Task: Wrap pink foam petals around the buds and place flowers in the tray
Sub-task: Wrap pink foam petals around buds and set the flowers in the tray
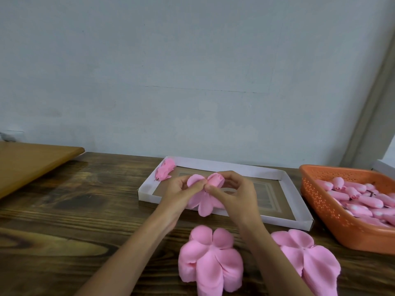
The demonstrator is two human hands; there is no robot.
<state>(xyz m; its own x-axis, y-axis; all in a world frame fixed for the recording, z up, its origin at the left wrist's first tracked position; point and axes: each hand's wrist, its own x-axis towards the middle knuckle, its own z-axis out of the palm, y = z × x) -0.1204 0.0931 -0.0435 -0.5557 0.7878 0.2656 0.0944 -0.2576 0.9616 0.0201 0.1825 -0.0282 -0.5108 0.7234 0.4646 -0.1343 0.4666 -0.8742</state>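
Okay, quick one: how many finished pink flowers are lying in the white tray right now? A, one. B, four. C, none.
A: just one finished flower can be seen lying in the white tray, tucked into its far left corner.

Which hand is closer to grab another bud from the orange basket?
Probably the right hand. The orange basket of buds sits on its side, right of the tray; the left hand would have to cross over. Both now pinch the held bud and petals.
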